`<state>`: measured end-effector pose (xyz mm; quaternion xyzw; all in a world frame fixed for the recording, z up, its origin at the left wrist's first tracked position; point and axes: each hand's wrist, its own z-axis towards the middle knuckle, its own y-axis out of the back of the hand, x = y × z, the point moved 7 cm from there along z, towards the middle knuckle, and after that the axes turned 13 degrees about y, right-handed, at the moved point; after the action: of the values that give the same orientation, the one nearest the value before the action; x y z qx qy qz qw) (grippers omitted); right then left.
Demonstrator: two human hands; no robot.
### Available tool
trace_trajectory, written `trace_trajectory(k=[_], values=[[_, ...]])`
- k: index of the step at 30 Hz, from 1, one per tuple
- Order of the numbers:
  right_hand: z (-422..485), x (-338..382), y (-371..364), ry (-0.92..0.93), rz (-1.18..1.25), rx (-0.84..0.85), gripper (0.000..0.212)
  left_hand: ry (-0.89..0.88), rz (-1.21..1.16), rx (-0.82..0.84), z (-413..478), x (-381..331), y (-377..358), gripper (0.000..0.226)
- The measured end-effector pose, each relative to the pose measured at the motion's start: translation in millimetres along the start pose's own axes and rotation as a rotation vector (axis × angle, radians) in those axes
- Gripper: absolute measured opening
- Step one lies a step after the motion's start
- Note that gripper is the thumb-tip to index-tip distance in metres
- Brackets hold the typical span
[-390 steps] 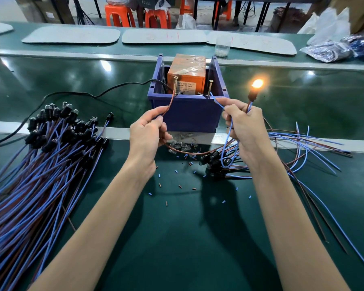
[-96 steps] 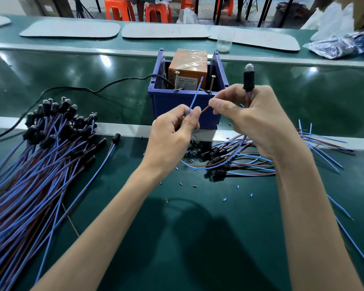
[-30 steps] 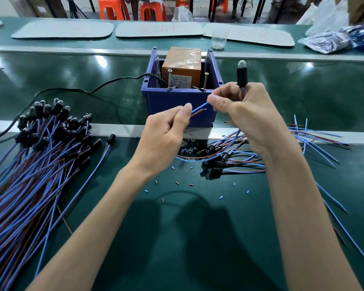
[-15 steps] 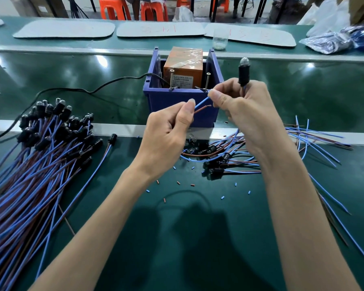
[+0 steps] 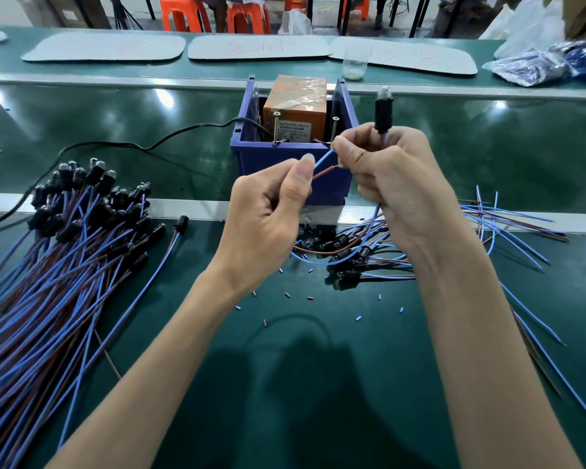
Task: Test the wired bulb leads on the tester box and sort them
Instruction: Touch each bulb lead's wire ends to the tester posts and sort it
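The tester box [image 5: 295, 160] is a blue bin with an orange unit inside and two upright screws on its front rim. My right hand [image 5: 396, 184] holds one bulb lead upright; its black socket and unlit bulb [image 5: 384, 110] stick up above my fingers. The lead's blue and brown wire ends [image 5: 322, 164] run between both hands, just in front of the box. My left hand [image 5: 271, 214] pinches those ends at the thumb and forefinger. A big bundle of leads [image 5: 68, 245] lies at the left. A smaller pile of leads [image 5: 349, 255] sits under my right hand.
A black power cable [image 5: 126, 145] runs from the box to the left edge. Small blue and brown insulation bits [image 5: 286, 294] are scattered on the green mat. Loose wire tails [image 5: 508, 228] fan out to the right. A clear cup [image 5: 354, 64] and plastic bags [image 5: 535, 67] sit behind.
Both hands stay in front of the box with the same lead, shifting only slightly. The bulb was lit in the oldest frame and is dark now.
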<state>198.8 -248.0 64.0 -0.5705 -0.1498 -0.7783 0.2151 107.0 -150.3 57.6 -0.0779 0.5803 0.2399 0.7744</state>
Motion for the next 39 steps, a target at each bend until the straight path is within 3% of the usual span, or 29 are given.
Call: trace_trajectory(k=[13, 19, 25, 31, 36, 39], values=[[-0.9, -7.7, -6.5, -0.042, -0.003, -0.029, 0.025, 0.012, -0.023, -0.013, -0.3, 5.0, 1.2, 0.040], [3.8, -10.9, 34.1, -0.046, -0.030, -0.191, 0.021, -0.005, -0.086, -0.105, 0.4, -2.5, 12.5, 0.042], [0.6, -6.8, 11.1, 0.004, -0.173, 0.084, 0.016, 0.187, -0.212, -0.163, 7.9, 18.9, 18.8, 0.048], [0.5, 0.7, 2.0, 0.058, -0.002, 0.036, 0.016, 0.356, -0.166, -0.184, 11.7, 36.2, 18.3, 0.045], [0.0, 6.6, -1.4, 0.081, 0.091, 0.015, 0.059, 0.504, -0.215, -0.153, 10.7, 48.8, 11.4, 0.037], [-1.3, 4.0, -3.4, 0.103, -0.004, -0.007, 0.054, 0.505, -0.252, -0.130, 9.5, 48.0, 6.1, 0.033]])
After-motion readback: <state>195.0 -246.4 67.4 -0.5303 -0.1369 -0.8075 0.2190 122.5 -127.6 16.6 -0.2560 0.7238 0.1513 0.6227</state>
